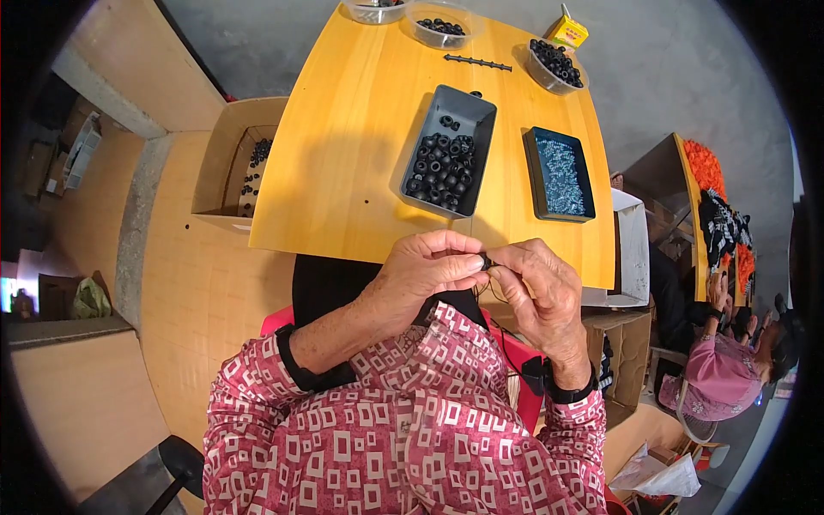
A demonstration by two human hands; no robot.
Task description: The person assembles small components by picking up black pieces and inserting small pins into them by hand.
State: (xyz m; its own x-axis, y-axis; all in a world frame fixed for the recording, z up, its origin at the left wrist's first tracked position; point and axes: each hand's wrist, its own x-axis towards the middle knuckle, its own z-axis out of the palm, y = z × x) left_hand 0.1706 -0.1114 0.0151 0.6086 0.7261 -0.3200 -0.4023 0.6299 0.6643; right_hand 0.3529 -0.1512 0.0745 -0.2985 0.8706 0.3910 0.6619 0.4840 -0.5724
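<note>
Close in front of my chest, just past the table's near edge, my left hand (433,266) pinches a small black piece (487,262) between thumb and fingers. My right hand (547,296) grips the same piece from the other side, thumb and fingertips together. Fingertips cover most of it, so its exact kind cannot be made out. Beyond my hands stands a grey bin (466,105) holding many black ring-shaped parts (442,167). To its right, a dark tray (532,172) contains a heap of small shiny metal pieces (561,178).
Clear bowls of black parts, one (549,84) at right and one (442,39) farther back, line the table's far side near a ridged black rod (478,63) and a yellow carton (570,33). Cardboard box (215,172) at left; white box (633,245) and seated person (717,373) at right.
</note>
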